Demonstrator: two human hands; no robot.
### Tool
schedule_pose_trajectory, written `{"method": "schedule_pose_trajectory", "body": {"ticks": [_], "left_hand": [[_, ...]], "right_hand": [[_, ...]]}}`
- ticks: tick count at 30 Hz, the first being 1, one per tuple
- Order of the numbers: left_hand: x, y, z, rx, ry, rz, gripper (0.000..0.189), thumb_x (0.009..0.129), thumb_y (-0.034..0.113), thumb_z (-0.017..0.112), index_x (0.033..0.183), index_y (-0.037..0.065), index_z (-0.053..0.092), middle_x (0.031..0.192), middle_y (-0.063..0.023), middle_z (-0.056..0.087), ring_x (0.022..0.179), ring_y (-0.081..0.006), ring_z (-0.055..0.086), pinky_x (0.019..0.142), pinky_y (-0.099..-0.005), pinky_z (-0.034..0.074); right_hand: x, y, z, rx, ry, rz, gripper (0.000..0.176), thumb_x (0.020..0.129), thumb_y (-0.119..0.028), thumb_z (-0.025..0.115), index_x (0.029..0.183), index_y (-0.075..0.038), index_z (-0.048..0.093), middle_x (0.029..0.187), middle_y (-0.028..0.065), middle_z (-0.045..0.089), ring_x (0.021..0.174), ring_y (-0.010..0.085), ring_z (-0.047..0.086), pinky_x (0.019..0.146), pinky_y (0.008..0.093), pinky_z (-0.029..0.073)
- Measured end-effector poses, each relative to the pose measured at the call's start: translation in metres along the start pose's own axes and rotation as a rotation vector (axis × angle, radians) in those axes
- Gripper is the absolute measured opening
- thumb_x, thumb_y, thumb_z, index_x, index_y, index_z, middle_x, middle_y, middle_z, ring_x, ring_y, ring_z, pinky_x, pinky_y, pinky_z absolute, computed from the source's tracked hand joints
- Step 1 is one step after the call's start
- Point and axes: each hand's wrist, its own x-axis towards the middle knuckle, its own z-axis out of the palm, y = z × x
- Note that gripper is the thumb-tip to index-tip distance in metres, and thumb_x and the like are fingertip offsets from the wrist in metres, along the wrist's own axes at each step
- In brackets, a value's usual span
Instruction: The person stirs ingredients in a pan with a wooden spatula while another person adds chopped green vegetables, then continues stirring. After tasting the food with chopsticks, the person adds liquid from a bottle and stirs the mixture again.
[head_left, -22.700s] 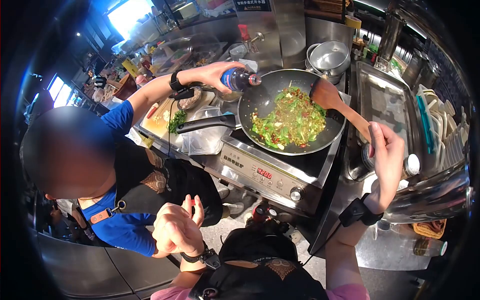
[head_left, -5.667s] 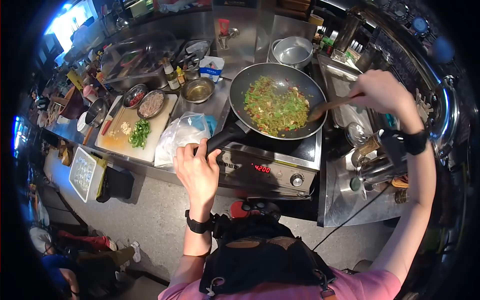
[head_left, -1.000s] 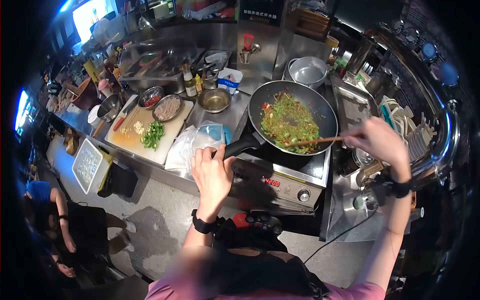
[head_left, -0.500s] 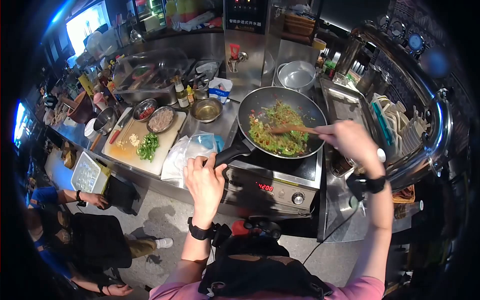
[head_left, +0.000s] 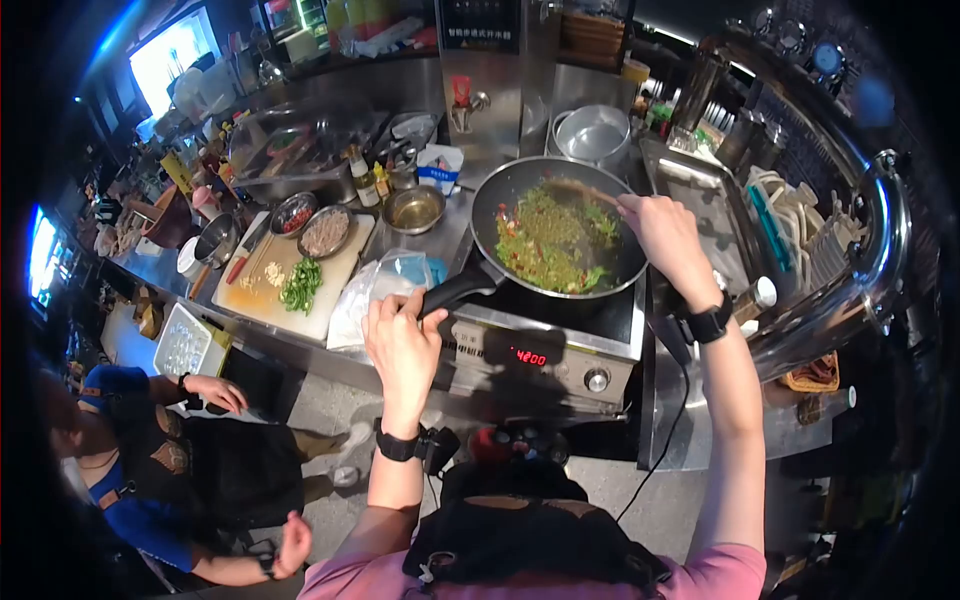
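Observation:
My left hand is closed around the end of the black handle of a dark frying pan. The pan sits on an induction cooker with a red display. My right hand grips a wooden spatula, whose blade is at the far side of the pan among the food. In the pan lies a chopped green mixture with red bits. Close to my left hand is a white cloth with a clear plastic bag.
Left of the pan, a cutting board holds chopped green peppers, a bowl of meat and a red-handled knife. An oil bowl stands behind. Another person is at lower left; a metal tray lies right.
My right hand has moved slightly left and nearer the pan, taking the spatula blade from the middle to the far side. The food has shifted. The other person has come closer.

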Motion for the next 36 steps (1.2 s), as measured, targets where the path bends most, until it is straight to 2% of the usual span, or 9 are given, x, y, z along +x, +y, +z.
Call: {"method": "schedule_pose_trajectory", "body": {"ticks": [4, 7, 11, 12, 16, 19, 24, 28, 36], "left_hand": [[-0.001, 0.0, 0.001, 0.009, -0.028, -0.031, 0.041, 0.075, 0.025, 0.083, 0.111, 0.006, 0.077, 0.087, -0.0089, 0.065, 0.088, -0.0297, 0.058, 0.085, -0.0425, 0.046], [-0.001, 0.002, 0.0, 0.01, -0.018, -0.033, 0.042, 0.075, 0.026, 0.083, 0.111, 0.007, 0.076, 0.087, -0.0085, 0.065, 0.088, -0.0292, 0.058, 0.085, -0.0422, 0.045], [-0.001, 0.002, 0.0, 0.03, -0.016, -0.041, 0.042, 0.075, 0.027, 0.083, 0.112, 0.007, 0.077, 0.088, -0.0081, 0.066, 0.089, -0.0285, 0.058, 0.085, -0.0413, 0.045], [-0.001, 0.001, 0.001, 0.038, -0.018, -0.041, 0.043, 0.075, 0.028, 0.083, 0.112, 0.008, 0.077, 0.088, -0.0081, 0.066, 0.09, -0.0284, 0.058, 0.085, -0.0412, 0.045], [0.0, 0.001, 0.001, 0.047, -0.045, -0.053, 0.044, 0.075, 0.029, 0.083, 0.112, 0.009, 0.077, 0.09, -0.0083, 0.067, 0.091, -0.0285, 0.058, 0.087, -0.0414, 0.044], [0.001, -0.001, -0.001, 0.05, -0.07, -0.028, 0.044, 0.075, 0.03, 0.083, 0.113, 0.009, 0.076, 0.092, -0.0089, 0.068, 0.093, -0.029, 0.058, 0.087, -0.0419, 0.042], [0.001, 0.003, -0.008, 0.088, -0.106, 0.001, 0.043, 0.075, 0.027, 0.083, 0.113, 0.008, 0.076, 0.092, -0.0095, 0.067, 0.095, -0.0274, 0.058, 0.084, -0.0408, 0.041], [0.001, 0.005, -0.011, 0.094, -0.139, 0.002, 0.043, 0.077, 0.028, 0.082, 0.114, 0.007, 0.075, 0.095, -0.0099, 0.067, 0.096, -0.0283, 0.058, 0.085, -0.0413, 0.041], [0.002, -0.003, -0.008, 0.095, -0.148, 0.03, 0.044, 0.08, 0.03, 0.08, 0.116, 0.006, 0.073, 0.097, -0.0105, 0.067, 0.097, -0.0296, 0.058, 0.085, -0.0422, 0.041]], "right_hand": [[-0.03, -0.008, 0.014, 0.115, -0.186, -0.138, 0.022, 0.097, -0.023, 0.062, 0.112, -0.011, 0.072, 0.079, 0.0204, 0.066, 0.079, 0.0405, 0.067, 0.068, 0.0514, 0.05], [-0.06, -0.008, -0.054, 0.096, -0.081, -0.156, 0.025, 0.093, -0.027, 0.067, 0.112, -0.014, 0.076, 0.075, 0.0173, 0.062, 0.072, 0.0381, 0.064, 0.066, 0.0465, 0.05], [-0.079, -0.004, -0.117, 0.186, -0.244, -0.068, 0.021, 0.091, -0.024, 0.07, 0.104, -0.01, 0.078, 0.071, 0.0164, 0.066, 0.07, 0.0352, 0.066, 0.064, 0.0438, 0.049], [-0.079, 0.003, -0.112, 0.288, -0.271, -0.054, 0.02, 0.091, -0.023, 0.069, 0.101, -0.008, 0.078, 0.07, 0.0169, 0.067, 0.07, 0.0349, 0.067, 0.064, 0.0432, 0.05], [-0.07, 0.006, -0.061, 0.197, -0.08, -0.129, 0.023, 0.092, -0.027, 0.069, 0.102, -0.008, 0.078, 0.076, 0.0173, 0.068, 0.073, 0.0369, 0.067, 0.066, 0.0447, 0.05], [-0.088, 0.01, -0.057, 0.221, -0.062, -0.067, 0.024, 0.092, -0.027, 0.07, 0.109, -0.011, 0.077, 0.075, 0.016, 0.057, 0.066, 0.0357, 0.06, 0.061, 0.0449, 0.046], [-0.128, 0.02, -0.051, 0.269, 0.052, -0.055, 0.032, 0.086, -0.013, 0.075, 0.118, -0.012, 0.075, 0.071, 0.0096, 0.045, 0.061, 0.027, 0.052, 0.058, 0.0396, 0.042], [-0.147, 0.033, -0.034, 0.266, 0.15, -0.038, 0.041, 0.085, -0.009, 0.076, 0.126, -0.011, 0.071, 0.074, 0.0092, 0.045, 0.063, 0.0243, 0.05, 0.058, 0.0381, 0.041], [-0.163, 0.045, -0.024, 0.23, 0.215, -0.058, 0.045, 0.082, -0.008, 0.078, 0.127, -0.012, 0.07, 0.075, 0.0081, 0.046, 0.065, 0.0233, 0.051, 0.059, 0.0371, 0.042]]}}
